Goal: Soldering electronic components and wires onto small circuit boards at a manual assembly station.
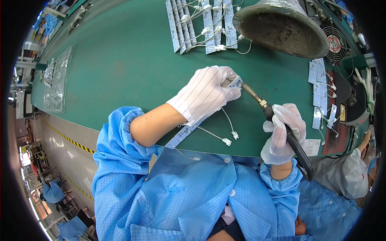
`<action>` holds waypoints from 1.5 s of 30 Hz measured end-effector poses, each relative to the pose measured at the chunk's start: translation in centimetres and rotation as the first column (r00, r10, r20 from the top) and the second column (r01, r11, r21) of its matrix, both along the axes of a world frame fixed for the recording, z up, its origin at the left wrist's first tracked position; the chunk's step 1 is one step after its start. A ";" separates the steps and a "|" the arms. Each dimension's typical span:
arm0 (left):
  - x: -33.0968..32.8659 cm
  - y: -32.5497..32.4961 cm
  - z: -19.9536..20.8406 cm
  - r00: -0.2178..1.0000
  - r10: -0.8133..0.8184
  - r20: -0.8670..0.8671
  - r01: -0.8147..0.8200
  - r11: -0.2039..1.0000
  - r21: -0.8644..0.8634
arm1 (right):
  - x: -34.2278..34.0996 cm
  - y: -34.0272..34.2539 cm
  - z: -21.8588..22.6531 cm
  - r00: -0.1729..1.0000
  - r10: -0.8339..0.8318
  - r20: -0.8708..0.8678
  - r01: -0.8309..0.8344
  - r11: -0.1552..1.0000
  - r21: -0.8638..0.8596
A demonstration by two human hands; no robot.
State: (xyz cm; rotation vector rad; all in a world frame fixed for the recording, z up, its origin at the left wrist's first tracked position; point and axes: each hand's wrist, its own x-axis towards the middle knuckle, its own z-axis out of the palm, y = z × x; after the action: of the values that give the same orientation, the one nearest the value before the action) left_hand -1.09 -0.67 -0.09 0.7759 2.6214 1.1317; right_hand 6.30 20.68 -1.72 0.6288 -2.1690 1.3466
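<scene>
My left hand [211, 92], in a white striped glove, is closed on a pale LED circuit strip [179, 137]. The strip runs under the hand, one end sticking out past the fingertips and the other toward my body. Thin white wires with white connectors [226, 141] hang from it over the table edge side. In my gloved right hand [284, 130] is a soldering iron [297, 150] with a black handle, gripped like a pen. Its metal tip [249, 90] points up and left and meets, or nearly meets, the strip's far end.
Several wired LED strips [209, 28] lie at the back of the green table [120, 68]. A wide fume-extraction hood [281, 30] overhangs the back right, near a round fan [334, 43]. More strips [319, 86] lie at right. A clear plastic tray [58, 80] sits at left.
</scene>
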 end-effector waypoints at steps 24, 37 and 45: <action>-0.8 -0.8 -2.0 0.999 -0.030 -0.021 0.031 0.997 0.067 | 0.2 0.2 0.1 0.998 -0.066 0.015 0.066 0.997 0.034; -0.1 -0.7 0.6 0.996 0.076 0.054 -0.073 0.996 -0.046 | 0.0 0.2 0.5 0.997 -0.072 -0.020 0.072 0.997 0.006; 6.0 -3.2 4.7 0.994 0.074 0.076 -0.003 0.735 -0.678 | -0.3 0.3 0.3 0.982 -0.182 -0.044 0.184 0.982 0.040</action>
State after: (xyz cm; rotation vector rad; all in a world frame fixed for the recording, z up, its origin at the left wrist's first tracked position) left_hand 4.87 -3.90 4.59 0.4792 2.6614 0.1334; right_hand 5.99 20.94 -1.45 0.4557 -2.1711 1.1827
